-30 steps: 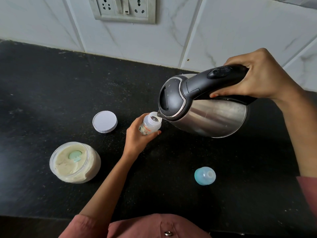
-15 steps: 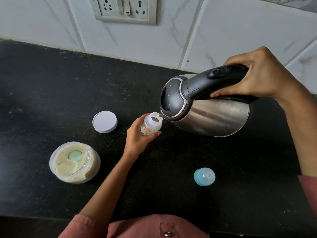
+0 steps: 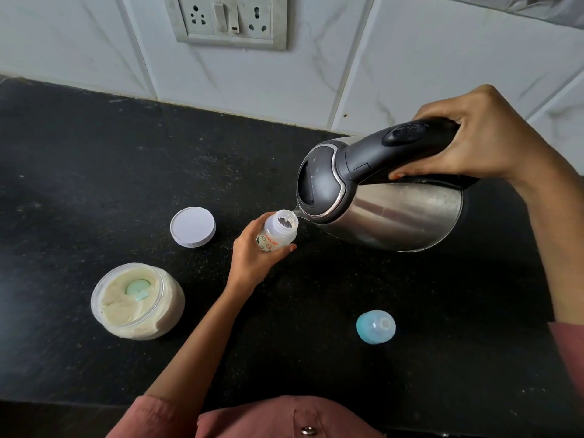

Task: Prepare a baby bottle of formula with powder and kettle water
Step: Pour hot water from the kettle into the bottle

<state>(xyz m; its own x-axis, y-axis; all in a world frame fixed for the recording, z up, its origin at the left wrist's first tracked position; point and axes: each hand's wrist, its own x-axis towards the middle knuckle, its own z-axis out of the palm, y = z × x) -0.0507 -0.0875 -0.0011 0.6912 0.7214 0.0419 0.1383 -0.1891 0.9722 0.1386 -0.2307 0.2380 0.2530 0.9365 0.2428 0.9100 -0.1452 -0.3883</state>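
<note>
Stainless steel and black plastic make up the electric kettle (image 3: pixel 395 213), which hangs tilted in the right half of the frame, spout down and to the left, its lid closed. The right hand (image 3: pixel 477 143) has its grip wrapped firmly round the kettle's black handle, fingers curled under it. The spout sits just at the open neck of the baby bottle (image 3: pixel 278 237), near the middle of the frame, and a thin run of water passes from one to the other. The left hand (image 3: pixel 252 259) holds the bottle upright on the black stone surface (image 3: pixel 94 172), its grip closed round the lower body. The bottle bears orange lettering and small green figures, too small and turned to read surely. At lower left stands an open jar of formula powder (image 3: pixel 158 314) with a green scoop (image 3: pixel 138 287) lying in it; its white lid (image 3: pixel 192 227) lies flat above it, apart. A blue teat cap (image 3: pixel 375 327) rests at lower right. A switch and socket plate (image 3: pixel 230 20) is on the tiled wall (image 3: pixel 426 64) at the top.
</note>
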